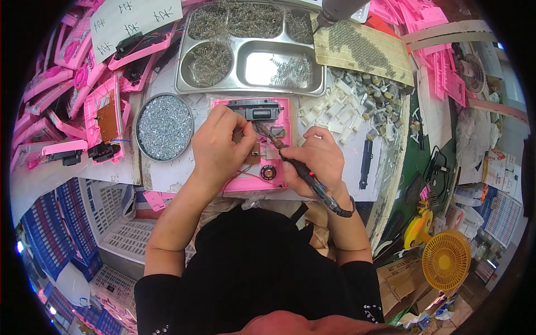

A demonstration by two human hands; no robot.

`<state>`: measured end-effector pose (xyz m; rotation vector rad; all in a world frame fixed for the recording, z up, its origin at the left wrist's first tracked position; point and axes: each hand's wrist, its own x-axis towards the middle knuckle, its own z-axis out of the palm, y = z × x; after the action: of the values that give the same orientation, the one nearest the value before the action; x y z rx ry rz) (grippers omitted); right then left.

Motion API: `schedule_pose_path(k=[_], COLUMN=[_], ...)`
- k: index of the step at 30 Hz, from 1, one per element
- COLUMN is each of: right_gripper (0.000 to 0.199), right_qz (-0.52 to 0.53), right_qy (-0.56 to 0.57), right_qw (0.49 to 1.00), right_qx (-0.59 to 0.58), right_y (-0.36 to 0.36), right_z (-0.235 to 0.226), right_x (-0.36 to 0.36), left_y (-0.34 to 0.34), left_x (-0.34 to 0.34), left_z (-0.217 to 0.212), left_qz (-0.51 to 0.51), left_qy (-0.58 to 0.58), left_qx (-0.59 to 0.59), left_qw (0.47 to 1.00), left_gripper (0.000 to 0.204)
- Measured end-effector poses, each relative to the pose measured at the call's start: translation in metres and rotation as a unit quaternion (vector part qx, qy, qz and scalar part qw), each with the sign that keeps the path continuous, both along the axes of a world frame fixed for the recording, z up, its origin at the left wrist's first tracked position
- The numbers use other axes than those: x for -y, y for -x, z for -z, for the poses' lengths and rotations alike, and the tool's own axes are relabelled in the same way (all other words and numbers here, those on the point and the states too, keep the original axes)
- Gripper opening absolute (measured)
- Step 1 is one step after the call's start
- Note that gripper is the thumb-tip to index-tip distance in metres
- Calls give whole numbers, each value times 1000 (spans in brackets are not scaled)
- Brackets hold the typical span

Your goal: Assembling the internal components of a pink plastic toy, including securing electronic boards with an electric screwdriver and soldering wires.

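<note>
A pink plastic housing (254,183) lies in front of me, with a black module (254,110) across its far end and a small round part (268,172) near its close end. My right hand (317,162) grips a soldering iron (303,170) by its dark handle. The iron's metal tip points up and left, close to the black module. Over the housing's left side, my left hand (225,139) is closed in a pinch beside the tip. What its fingertips hold is hidden. A thin reddish wire runs below that hand.
Beyond the housing stands a metal compartment tray (209,88) of small springs. At left are a round tin (164,127) of screws and piled pink housings (84,78). White plastic pieces (335,109) and a black strip (366,163) lie right. An electric screwdriver (338,10) hangs above.
</note>
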<state>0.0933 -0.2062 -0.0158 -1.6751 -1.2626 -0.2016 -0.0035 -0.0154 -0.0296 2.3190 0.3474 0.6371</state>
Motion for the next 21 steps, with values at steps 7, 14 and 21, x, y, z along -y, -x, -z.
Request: schedule_pose_path(k=[7, 14, 21], right_gripper=[23, 25, 19], right_qz=[2, 10, 24], right_qy=[11, -1, 12], right_qw=[1000, 1000, 1000], right_qx=[-7, -9, -12], right_y=[3, 4, 4], right_z=[-1, -3, -5], right_x=[5, 7, 13], left_y=[0, 0, -1], left_x=[1, 1, 2], left_z=[-2, -2, -2], left_qz=[-5, -9, -12], left_qy=[6, 5, 10], left_qx=[-8, -7, -5], left_qw=[1000, 1000, 1000], left_gripper=[14, 14, 14])
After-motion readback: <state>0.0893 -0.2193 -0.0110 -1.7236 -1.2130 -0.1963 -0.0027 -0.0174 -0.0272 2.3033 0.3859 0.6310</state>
